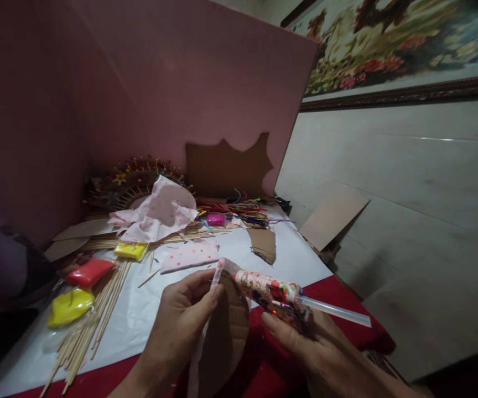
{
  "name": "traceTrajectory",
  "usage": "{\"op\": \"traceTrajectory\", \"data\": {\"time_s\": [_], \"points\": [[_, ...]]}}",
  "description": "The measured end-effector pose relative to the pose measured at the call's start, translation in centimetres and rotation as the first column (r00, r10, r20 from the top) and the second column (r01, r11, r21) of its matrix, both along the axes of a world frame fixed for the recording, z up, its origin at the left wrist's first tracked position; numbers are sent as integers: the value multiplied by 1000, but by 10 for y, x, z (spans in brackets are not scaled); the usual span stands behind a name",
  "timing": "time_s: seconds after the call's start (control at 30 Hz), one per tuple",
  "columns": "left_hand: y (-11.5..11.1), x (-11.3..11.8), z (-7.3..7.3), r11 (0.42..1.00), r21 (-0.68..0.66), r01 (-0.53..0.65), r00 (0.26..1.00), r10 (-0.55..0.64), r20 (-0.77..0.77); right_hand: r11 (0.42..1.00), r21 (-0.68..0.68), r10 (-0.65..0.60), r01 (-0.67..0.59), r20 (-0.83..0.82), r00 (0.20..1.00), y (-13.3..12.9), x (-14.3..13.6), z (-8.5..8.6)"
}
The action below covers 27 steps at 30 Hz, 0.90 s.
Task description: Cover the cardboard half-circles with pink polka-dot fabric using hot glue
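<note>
My left hand pinches the upper left edge of a rounded piece of cardboard. Pale pink dotted fabric runs along that edge and folds over the top. My right hand is wrapped round a glue gun with a floral pattern. Its nozzle points left and meets or nearly meets the cardboard's top edge by my left fingers. A clear glue stick juts from the gun's back end, and a small red light glows on its side. Some of my right fingers are hidden behind the gun.
Bamboo sticks lie at the left beside yellow and red packets. A fabric-covered piece, crumpled dotted fabric and a cardboard scrap are beyond my hands. Jagged cardboard leans on the pink panel.
</note>
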<state>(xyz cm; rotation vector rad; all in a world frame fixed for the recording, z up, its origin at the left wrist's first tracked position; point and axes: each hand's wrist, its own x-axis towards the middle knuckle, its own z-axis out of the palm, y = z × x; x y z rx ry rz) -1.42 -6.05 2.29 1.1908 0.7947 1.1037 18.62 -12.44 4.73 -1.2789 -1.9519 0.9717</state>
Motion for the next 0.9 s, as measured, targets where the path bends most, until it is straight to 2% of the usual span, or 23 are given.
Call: {"op": "traceTrajectory", "data": {"time_s": [0.1,0.23,0.3,0.43,0.53,0.63,0.77,0.9], "points": [[1,0,0,1000,-10,3,1000,-3,-8,1000,10,-13,14,-13,1000,1,1,-5],[1,0,-1,1000,-11,-8,1000,8,-8,988,96,116,-121,60,991,-1,10,-9],[1,0,-2,1000,-4,-25,1000,25,-14,980,127,142,-152,88,986,-3,15,-10],[1,-1,-1,999,9,-46,998,46,-52,984,128,116,-124,67,991,-4,15,-11],[1,-1,-1,999,13,-35,997,36,-64,993,97,72,-73,15,997,-3,9,-9],[1,-1,-1,1000,8,-5,999,6,-47,994,76,80,-79,-10,997,-1,3,-5],[0,-1,-1,1000,2,8,1000,-8,-22,995,70,69,-71,39,997,1,3,-4],[0,-1,-1,999,23,-33,998,35,-53,979,129,140,-156,126,982,-3,15,-10]]}}
